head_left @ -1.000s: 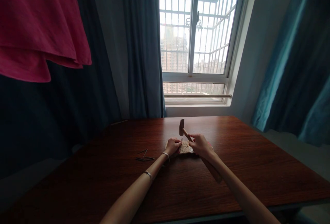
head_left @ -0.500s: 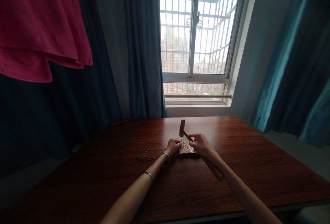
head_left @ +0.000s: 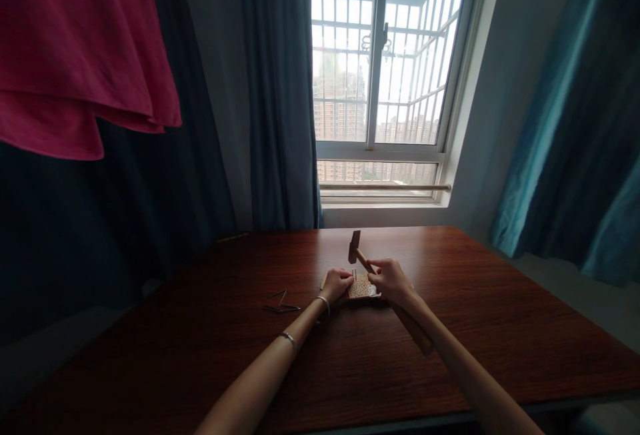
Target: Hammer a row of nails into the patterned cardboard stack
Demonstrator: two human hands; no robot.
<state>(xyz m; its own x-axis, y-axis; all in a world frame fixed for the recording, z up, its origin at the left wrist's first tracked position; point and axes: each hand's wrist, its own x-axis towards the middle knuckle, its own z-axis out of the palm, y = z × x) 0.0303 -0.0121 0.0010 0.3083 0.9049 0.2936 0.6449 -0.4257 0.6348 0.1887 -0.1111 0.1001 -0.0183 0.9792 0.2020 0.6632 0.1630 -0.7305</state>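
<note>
The hammer (head_left: 364, 261) is gripped by its wooden handle in the right hand (head_left: 391, 280), the fingers curled tightly round it, and its head is held just above two thin upright nails (head_left: 355, 274). These are seen at the left part of a pale dotted board (head_left: 361, 287), which is rested on the wooden tabletop (head_left: 165, 355). The thumb and fingers of the left hand (head_left: 337, 281) are pinched together at the nails' lower ends — one nail seems to be held, though the contact is partly hidden. A nail-driving step appears to be in hand; next, a short, straight tap is called for, with fingertips kept clear. Loose nails (head_left: 282, 309) are laid farther left — no container is seen around them.
</note>
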